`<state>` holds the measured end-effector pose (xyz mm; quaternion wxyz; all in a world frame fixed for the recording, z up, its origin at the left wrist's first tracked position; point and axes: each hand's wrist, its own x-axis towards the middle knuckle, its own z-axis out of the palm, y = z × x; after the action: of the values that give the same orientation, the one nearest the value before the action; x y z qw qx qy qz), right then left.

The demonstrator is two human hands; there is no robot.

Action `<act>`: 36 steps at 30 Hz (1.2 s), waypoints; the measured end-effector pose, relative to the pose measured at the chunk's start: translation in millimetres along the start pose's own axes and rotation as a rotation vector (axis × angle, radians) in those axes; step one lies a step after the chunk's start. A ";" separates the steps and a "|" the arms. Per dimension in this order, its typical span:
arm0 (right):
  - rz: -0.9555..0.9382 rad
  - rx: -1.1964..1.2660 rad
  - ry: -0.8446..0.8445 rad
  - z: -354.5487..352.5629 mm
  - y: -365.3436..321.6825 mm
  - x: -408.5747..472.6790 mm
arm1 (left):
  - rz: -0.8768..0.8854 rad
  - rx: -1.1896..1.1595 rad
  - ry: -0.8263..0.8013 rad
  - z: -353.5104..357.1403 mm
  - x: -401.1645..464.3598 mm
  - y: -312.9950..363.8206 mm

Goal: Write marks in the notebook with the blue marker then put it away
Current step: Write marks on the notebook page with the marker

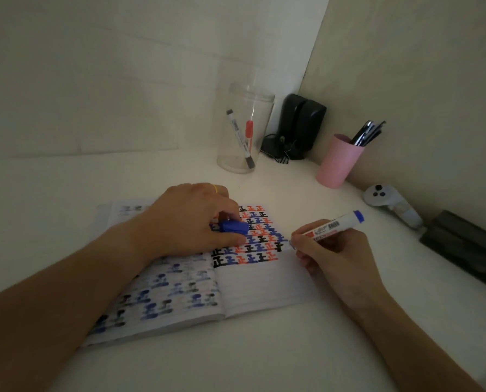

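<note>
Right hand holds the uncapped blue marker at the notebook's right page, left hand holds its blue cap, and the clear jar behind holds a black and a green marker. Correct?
Not quite. In the head view the clear jar holds a black marker and a red marker, not a green one. The rest stands: right hand holds the blue marker at the notebook, left hand holds the blue cap.

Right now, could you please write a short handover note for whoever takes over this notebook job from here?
Left hand: rests on the open notebook, pinning it flat, and holds the blue cap.
Right hand: grips the uncapped blue marker, tip at the right end of a row of marks.
Clear jar behind the notebook holds a black and a red marker.
Done: the upper right page is filled with rows of black, blue and red marks.
Left: finish the blue marks, recap the marker, then put it away, probably in the jar.
</note>
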<state>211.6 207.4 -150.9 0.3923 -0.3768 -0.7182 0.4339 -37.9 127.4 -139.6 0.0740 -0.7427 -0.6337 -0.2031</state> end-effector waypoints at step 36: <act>0.038 -0.140 0.093 1.5 3.0 4.0 | -0.015 0.003 -0.045 -1.3 1.0 1.1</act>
<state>209.2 211.5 -153.2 0.3896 -0.4365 -0.7207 0.3720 -37.1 127.7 -137.8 0.0595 -0.7423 -0.6410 -0.1859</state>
